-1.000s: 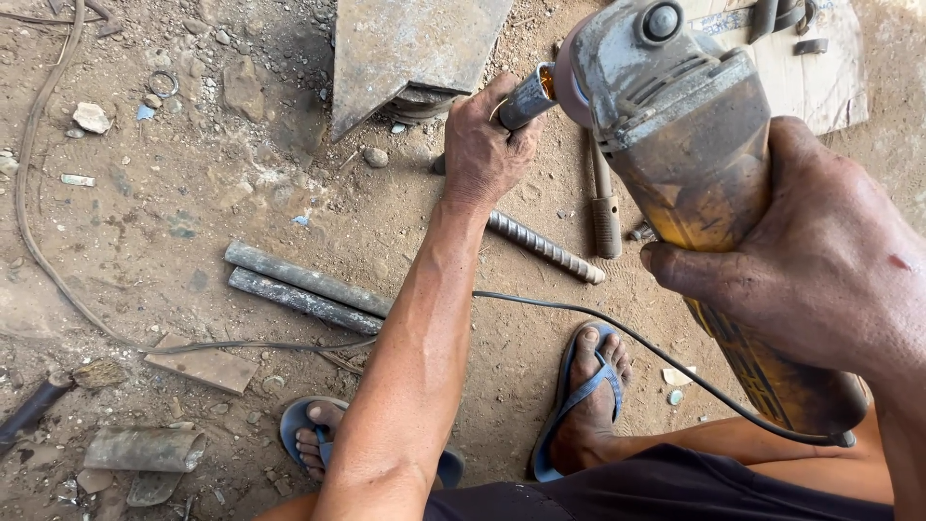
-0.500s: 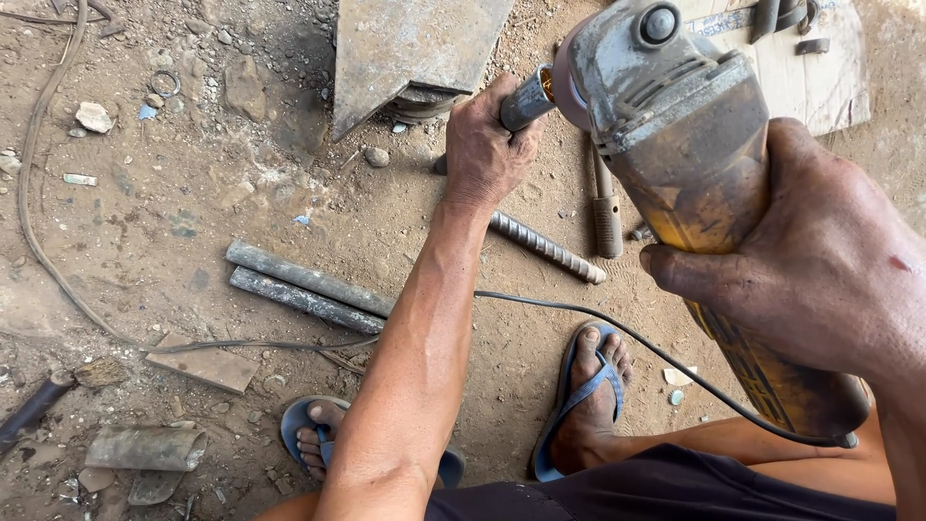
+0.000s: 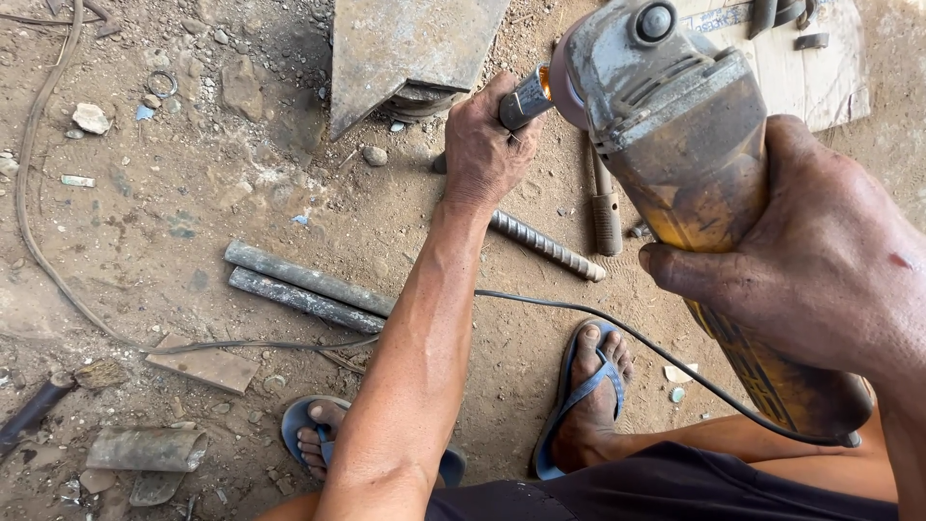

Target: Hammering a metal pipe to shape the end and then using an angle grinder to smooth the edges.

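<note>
A worn, dusty yellow-and-grey angle grinder (image 3: 680,164) fills the upper right of the head view. My right hand (image 3: 830,260) is wrapped around its body. My left hand (image 3: 487,145) grips a short dark metal piece (image 3: 526,98) and holds its end against the grinder's head, where an orange glow shows. The grinder's black cable (image 3: 617,333) runs down across the dirt between my two feet in blue sandals (image 3: 588,396).
A steel plate (image 3: 405,48) stands on the dirt ahead. A ribbed steel bar (image 3: 545,246) lies under my left arm, two grey pipes (image 3: 299,287) to the left, a chisel-like tool (image 3: 606,212) by the grinder. Stones, a pipe offcut (image 3: 145,449) and cardboard (image 3: 801,68) lie about.
</note>
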